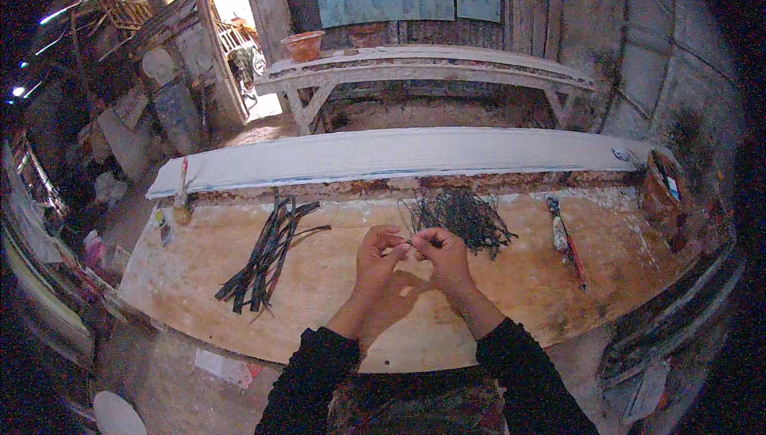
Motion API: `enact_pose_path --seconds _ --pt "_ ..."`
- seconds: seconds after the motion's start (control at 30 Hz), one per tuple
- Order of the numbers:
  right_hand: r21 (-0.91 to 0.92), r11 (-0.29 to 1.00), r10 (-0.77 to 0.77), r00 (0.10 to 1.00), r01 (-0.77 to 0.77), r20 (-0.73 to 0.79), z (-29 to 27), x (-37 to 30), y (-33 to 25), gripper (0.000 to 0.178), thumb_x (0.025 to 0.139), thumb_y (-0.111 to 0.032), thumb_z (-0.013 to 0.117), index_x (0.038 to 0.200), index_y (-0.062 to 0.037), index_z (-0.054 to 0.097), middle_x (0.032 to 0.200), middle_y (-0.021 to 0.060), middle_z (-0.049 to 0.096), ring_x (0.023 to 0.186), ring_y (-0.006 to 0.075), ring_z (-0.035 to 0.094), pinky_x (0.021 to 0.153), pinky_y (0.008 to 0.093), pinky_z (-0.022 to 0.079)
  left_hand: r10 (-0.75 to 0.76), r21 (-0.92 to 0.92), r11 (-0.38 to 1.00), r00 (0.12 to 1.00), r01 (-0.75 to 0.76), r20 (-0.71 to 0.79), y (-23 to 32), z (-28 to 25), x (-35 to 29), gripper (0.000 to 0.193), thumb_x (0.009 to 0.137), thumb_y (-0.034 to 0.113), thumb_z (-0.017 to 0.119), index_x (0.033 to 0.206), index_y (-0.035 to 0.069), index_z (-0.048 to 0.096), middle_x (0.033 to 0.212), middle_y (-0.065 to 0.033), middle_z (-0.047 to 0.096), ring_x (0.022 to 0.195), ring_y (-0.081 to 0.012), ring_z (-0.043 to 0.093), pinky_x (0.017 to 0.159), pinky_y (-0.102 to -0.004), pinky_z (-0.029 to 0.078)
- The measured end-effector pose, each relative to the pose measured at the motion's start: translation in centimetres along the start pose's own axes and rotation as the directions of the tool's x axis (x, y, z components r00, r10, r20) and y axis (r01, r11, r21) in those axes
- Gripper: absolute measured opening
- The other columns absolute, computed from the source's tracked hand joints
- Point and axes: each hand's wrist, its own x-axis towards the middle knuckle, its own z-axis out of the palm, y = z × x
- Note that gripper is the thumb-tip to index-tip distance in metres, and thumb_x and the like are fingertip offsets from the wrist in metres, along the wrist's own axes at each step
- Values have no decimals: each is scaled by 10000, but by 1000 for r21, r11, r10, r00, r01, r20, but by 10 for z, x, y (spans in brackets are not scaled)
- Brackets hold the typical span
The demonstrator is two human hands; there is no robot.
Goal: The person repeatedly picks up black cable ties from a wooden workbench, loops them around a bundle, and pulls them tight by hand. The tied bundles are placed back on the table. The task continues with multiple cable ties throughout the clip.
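1. At the far left of the wooden table one small flat card lies near the left edge, with one small round lump and an upright stick just behind it, against the raised ledge.
2. One bundle of long dark strips lies fanned on the table, well left of the hands. The strips overlap too much to count.
3. The left hand is raised over the middle of the table, its fingers curled narrow, pinching a thin dark strand at the tips.
4. The right hand meets it fingertip to fingertip, fingers likewise drawn close on the same strand.
5. One tangled heap of thin dark strands lies just behind the hands, near the ledge.
6. One red-handled tool lies to the right, apart from the heap.
7. One brown pot stands at the right end of the table.
8. The long pale plank closes off the far edge. Bare wood lies open between bundle and hands, and along the near edge.
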Motion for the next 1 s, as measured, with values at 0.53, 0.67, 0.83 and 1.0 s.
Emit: enact_pose_path --seconds 0.53,0.67,0.83,1.0 --pt "-130 979 -153 986 160 62 0 -2 7 133 833 -104 655 933 -17 661 817 42 622 740 123 581 667 261 472 524 509 702 845 -499 106 -9 -6 -1 212 818 32 662 1015 42 582 946 -97 630 859 -169 638 715 -299 546" --pt "-410 854 -322 944 320 66 0 -3 11 149 841 -154 645 903 -19 639 832 85 623 733 175 597 652 307 484 353 408 855 936 -321 -4 -5 -2 -2 221 813 19 660 1015 30 572 915 -85 626 858 -159 632 711 -300 544" --pt "-244 961 -118 990 132 71 6 -4 13 76 880 -116 593 902 -56 551 828 -12 527 767 96 520 717 245 446 98 185 979 994 -89 -42 2 0 1 183 811 6 651 978 24 578 879 -57 629 824 -144 619 728 -295 537" --pt "119 984 92 953 -131 287 0 -1 6 106 907 -163 577 955 -76 540 845 -16 540 755 88 529 733 253 474 -65 -95 993 997 68 33 -13 -11 8 104 827 21 638 924 24 601 897 -55 634 814 -139 614 737 -293 539"
